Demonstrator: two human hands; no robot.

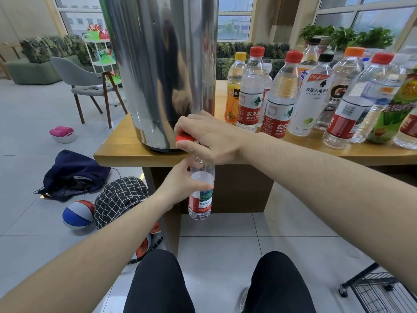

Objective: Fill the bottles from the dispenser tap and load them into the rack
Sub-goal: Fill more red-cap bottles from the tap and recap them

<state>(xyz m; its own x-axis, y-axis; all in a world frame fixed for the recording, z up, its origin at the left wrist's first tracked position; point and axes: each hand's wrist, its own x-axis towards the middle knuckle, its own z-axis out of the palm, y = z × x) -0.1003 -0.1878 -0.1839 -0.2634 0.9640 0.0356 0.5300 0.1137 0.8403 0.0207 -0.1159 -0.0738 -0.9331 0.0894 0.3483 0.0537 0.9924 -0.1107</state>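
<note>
A tall steel dispenser stands at the corner of the wooden table. My left hand grips a clear bottle with a red and white label, held upright just below the table edge. The bottle holds water up to about its shoulder. My right hand sits at the dispenser's base above the bottle's neck, and its thumb and forefinger pinch a red cap. This hand hides the tap and the bottle's mouth. A black wire rack on wheels stands on the floor at the lower right.
Several capped bottles crowd the table to the right of the dispenser. On the floor at the left lie a dark bag, a checked bag and a ball. My knees are below. A grey chair stands behind.
</note>
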